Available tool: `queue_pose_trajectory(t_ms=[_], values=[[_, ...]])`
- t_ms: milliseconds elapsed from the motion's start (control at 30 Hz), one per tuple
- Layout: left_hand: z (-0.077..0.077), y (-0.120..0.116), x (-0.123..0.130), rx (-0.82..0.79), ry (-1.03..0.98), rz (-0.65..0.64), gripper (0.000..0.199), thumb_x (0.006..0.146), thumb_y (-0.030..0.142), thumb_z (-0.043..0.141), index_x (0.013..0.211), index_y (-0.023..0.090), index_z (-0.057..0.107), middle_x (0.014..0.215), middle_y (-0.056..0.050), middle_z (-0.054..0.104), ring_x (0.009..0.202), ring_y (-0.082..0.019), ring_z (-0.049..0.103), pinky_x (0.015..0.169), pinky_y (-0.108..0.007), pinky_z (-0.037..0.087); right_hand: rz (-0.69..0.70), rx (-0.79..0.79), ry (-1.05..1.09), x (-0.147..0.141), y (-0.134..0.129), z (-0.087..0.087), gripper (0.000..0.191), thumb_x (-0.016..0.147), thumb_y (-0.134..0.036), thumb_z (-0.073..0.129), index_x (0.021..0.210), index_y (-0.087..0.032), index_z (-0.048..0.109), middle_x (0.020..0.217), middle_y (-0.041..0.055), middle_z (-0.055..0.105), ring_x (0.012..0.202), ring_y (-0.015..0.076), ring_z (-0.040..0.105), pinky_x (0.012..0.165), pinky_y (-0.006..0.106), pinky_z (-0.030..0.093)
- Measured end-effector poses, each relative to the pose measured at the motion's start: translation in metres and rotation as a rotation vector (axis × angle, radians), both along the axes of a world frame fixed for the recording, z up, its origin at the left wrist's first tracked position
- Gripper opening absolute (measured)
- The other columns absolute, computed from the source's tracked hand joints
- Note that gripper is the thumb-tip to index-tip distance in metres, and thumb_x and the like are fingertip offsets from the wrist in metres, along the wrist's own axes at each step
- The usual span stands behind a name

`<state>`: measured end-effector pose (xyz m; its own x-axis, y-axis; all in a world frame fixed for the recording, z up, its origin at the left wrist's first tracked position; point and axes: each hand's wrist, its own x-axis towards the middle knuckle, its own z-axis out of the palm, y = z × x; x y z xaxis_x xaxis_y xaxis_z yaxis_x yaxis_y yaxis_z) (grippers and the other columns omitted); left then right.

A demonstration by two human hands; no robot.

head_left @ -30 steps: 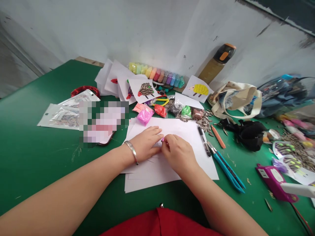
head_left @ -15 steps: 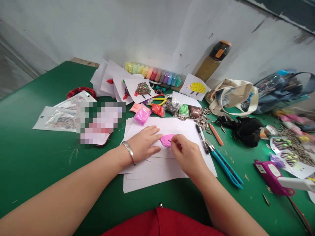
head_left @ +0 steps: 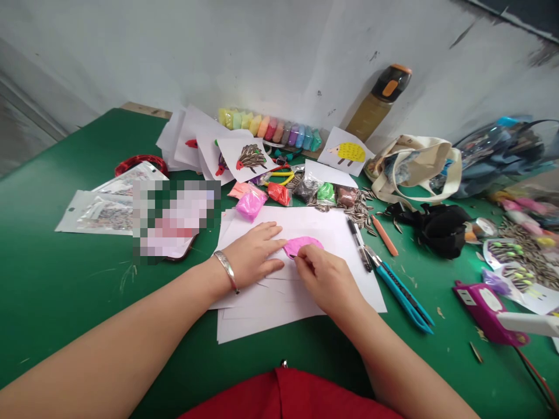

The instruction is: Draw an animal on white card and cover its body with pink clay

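A flat oval of pink clay [head_left: 305, 242] lies on white paper [head_left: 271, 320] in front of me. My left hand [head_left: 253, 256] rests flat on the sheet with its fingers spread, a fingertip at the clay's left end. Pinched in my right hand [head_left: 329, 276] is a small dark sliver that looks like a sunflower seed [head_left: 292, 256], at the clay's lower edge. The fingers cover part of the clay and most of the seed.
Bagged pink clay [head_left: 251, 205] and sunflower seeds [head_left: 360, 212] lie beyond the paper. A black pen [head_left: 360, 244], an orange stick [head_left: 385, 235] and a blue cutter [head_left: 402, 291] are to the right. On the left is a blurred phone [head_left: 177, 224].
My right hand has shifted left and slightly down along the clay with the seed, uncovering the clay's right end. My left hand stays on the paper.
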<state>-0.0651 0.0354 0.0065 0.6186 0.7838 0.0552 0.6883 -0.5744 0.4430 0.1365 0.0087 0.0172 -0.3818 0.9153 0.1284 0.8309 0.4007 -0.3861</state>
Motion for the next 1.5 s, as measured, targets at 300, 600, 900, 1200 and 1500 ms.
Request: queue_pose_trajectory(t_ms=[300, 600, 900, 1200, 1500], values=[[-0.002, 0.000, 0.000, 0.028, 0.016, -0.005, 0.040, 0.089, 0.032, 0.058, 0.126, 0.016, 0.061, 0.140, -0.016, 0.048, 0.134, -0.032, 0.038, 0.111, -0.049, 0.032, 0.014, 0.066, -0.089, -0.006, -0.002, -0.009, 0.025, 0.093, -0.027, 0.040, 0.075, -0.019, 0.055, 0.063, 0.0016, 0.060, 0.056, 0.0156, 0.054, 0.053, 0.027, 0.030], [-0.001, -0.001, 0.001, 0.031, 0.020, -0.011, 0.043, 0.090, 0.031, 0.057, 0.131, 0.017, 0.057, 0.141, -0.016, 0.048, 0.134, -0.034, 0.037, 0.111, -0.051, 0.031, -0.023, 0.146, -0.090, -0.007, 0.000, -0.013, 0.026, 0.093, -0.026, 0.039, 0.070, -0.020, 0.051, 0.059, -0.0002, 0.055, 0.053, 0.0134, 0.048, 0.051, 0.027, 0.025], [-0.001, -0.001, 0.001, 0.058, 0.026, -0.017, 0.043, 0.089, 0.029, 0.058, 0.130, 0.016, 0.057, 0.139, -0.016, 0.049, 0.133, -0.033, 0.038, 0.110, -0.051, 0.033, -0.005, 0.139, -0.145, -0.010, 0.002, -0.013, 0.026, 0.093, -0.024, 0.039, 0.070, -0.019, 0.052, 0.061, 0.0004, 0.056, 0.054, 0.0131, 0.046, 0.052, 0.029, 0.020], [-0.004, -0.001, 0.001, 0.064, 0.010, -0.010, 0.038, 0.090, 0.030, 0.057, 0.126, 0.016, 0.061, 0.138, -0.017, 0.049, 0.133, -0.034, 0.039, 0.110, -0.051, 0.033, -0.065, 0.065, -0.190, -0.020, 0.005, -0.009, 0.020, 0.088, -0.023, 0.043, 0.073, -0.019, 0.056, 0.063, 0.0012, 0.061, 0.053, 0.0134, 0.045, 0.052, 0.030, 0.017], [-0.004, -0.001, 0.002, 0.085, 0.004, -0.010, 0.041, 0.088, 0.030, 0.060, 0.126, 0.014, 0.059, 0.137, -0.018, 0.049, 0.132, -0.035, 0.039, 0.109, -0.052, 0.035, -0.078, -0.022, -0.212, -0.020, 0.010, -0.003, 0.019, 0.089, -0.024, 0.043, 0.075, -0.020, 0.056, 0.069, 0.0017, 0.064, 0.058, 0.0141, 0.050, 0.054, 0.030, 0.018]])
